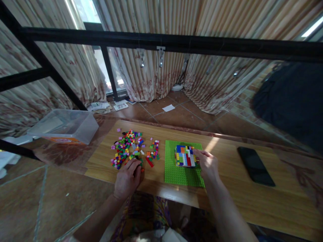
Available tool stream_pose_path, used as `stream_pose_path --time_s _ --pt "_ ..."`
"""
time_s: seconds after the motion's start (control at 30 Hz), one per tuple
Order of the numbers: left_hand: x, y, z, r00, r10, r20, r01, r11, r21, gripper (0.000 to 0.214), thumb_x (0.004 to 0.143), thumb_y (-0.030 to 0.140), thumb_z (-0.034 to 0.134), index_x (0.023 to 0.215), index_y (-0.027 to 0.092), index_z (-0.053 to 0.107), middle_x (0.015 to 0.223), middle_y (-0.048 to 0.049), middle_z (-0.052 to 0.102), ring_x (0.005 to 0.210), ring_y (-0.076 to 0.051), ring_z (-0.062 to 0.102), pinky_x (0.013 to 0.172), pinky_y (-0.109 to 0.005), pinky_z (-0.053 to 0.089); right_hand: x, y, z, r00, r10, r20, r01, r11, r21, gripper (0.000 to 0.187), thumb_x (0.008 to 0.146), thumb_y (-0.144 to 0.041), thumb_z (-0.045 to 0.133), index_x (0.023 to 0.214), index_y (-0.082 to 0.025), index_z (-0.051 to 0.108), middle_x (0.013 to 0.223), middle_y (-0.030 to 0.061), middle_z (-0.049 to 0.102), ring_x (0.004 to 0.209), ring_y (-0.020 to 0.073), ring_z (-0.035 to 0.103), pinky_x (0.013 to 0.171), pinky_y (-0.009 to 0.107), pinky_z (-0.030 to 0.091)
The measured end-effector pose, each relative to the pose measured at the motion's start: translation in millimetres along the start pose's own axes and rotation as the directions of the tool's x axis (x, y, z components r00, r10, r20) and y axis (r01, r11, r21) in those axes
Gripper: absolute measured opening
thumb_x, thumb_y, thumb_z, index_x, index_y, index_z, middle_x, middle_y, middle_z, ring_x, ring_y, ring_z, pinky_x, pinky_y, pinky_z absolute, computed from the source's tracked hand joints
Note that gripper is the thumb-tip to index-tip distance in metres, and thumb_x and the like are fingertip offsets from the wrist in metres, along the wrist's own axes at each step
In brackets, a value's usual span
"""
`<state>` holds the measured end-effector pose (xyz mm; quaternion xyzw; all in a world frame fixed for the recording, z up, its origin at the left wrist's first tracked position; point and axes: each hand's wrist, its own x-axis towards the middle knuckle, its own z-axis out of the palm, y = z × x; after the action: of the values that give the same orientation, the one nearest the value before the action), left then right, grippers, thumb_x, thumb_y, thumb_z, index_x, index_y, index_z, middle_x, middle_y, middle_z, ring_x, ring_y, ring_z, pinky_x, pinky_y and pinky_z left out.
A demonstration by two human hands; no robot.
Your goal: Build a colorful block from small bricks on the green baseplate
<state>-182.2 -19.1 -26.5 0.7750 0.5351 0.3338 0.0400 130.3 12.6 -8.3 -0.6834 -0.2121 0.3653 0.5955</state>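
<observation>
A green baseplate (171,174) lies on the wooden table, carrying a multicoloured block of toy bricks (185,156). At the block's right edge is my right hand (208,163), its thumb and fingertips pinched together; whatever they hold is too small to make out. My left hand (128,177) rests at the near edge of a pile of loose toy bricks (127,146). Its fingers are curled together and hide what is under them. Between pile and baseplate lie a smaller group of bricks (153,148) and a long red brick (149,162).
A black phone (255,166) lies on the right of the wooden table (227,191). Beyond the table's left end stands a clear plastic box (85,129). A black metal bar (176,42) crosses in front of the curtains (151,74). Papers (121,106) lie on the floor.
</observation>
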Motion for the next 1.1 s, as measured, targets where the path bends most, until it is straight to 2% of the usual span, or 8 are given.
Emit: stream_pose_path --time_s 0.43,0.7,0.77,0.9,0.97,1.1 --pt "1.5 3.0 -3.0 0.999 -0.033 0.033 0.033 0.999 0.018 0.019 0.090 0.025 0.050 0.104 0.021 0.061 0.106 -0.0078 0.066 0.099 -0.021 0.064 0.086 -0.035 0.054 -4.3 -7.7 8.0 1.000 -0.007 0.012 0.007 0.999 0.039 0.028 0.049 -0.036 0.080 0.064 -0.015 0.069 0.050 0.0005 0.063 0.045 0.0137 0.056 0.042 0.024 0.042" --pt "0.6 0.0 -0.2 1.000 0.005 0.010 -0.005 1.000 0.010 0.018 0.090 0.023 0.050 0.104 0.021 0.061 0.105 -0.0075 0.066 0.099 -0.021 0.063 0.087 -0.036 0.054 -1.6 -0.9 -3.2 0.992 -0.032 0.124 0.028 0.999 0.029 0.039 0.052 -0.044 0.081 0.075 -0.014 0.072 0.065 0.0033 0.069 0.054 0.0142 0.059 0.051 0.026 0.046" --pt "-0.5 0.0 0.2 1.000 0.004 0.004 -0.004 1.000 -0.012 0.018 0.090 0.023 0.051 0.104 0.021 0.061 0.105 -0.0072 0.066 0.100 -0.020 0.063 0.088 -0.035 0.053 -4.0 -0.6 -8.4 0.993 -0.055 0.106 0.051 0.998 0.039 0.041 0.056 -0.048 0.079 0.078 -0.014 0.071 0.067 0.0027 0.069 0.054 0.0118 0.057 0.052 0.024 0.045" --pt "-2.5 1.4 0.3 1.000 -0.017 0.008 0.017 0.999 -0.030 0.019 0.090 0.021 0.050 0.106 0.021 0.061 0.107 -0.0072 0.066 0.100 -0.019 0.063 0.088 -0.034 0.054 -20.4 -9.4 -12.7 0.991 -0.137 -0.011 0.137 0.991 0.009 0.039 0.061 -0.051 0.075 0.076 -0.015 0.070 0.067 0.0022 0.067 0.054 0.0097 0.053 0.052 0.023 0.043" --pt "-2.8 2.8 -0.4 0.999 -0.032 0.024 0.033 0.999 -0.036 0.020 0.090 0.021 0.050 0.105 0.021 0.061 0.108 -0.0073 0.066 0.099 -0.019 0.063 0.088 -0.035 0.054 -35.1 -16.8 -8.9 0.977 -0.213 -0.004 0.212 0.976 -0.052 0.037 0.064 -0.049 0.074 0.078 -0.015 0.071 0.068 0.0039 0.068 0.057 0.0121 0.056 0.055 0.025 0.045" --pt "-2.8 5.0 -1.6 0.997 -0.050 0.056 0.053 0.997 -0.051 0.020 0.089 0.021 0.050 0.105 0.021 0.062 0.109 -0.0074 0.065 0.099 -0.019 0.063 0.087 -0.034 0.055 -73.1 -22.6 12.7 0.922 -0.335 0.194 0.367 0.916 -0.159 0.029 0.071 -0.044 0.070 0.084 -0.020 0.073 0.083 0.0062 0.072 0.075 0.0196 0.065 0.070 0.032 0.051"
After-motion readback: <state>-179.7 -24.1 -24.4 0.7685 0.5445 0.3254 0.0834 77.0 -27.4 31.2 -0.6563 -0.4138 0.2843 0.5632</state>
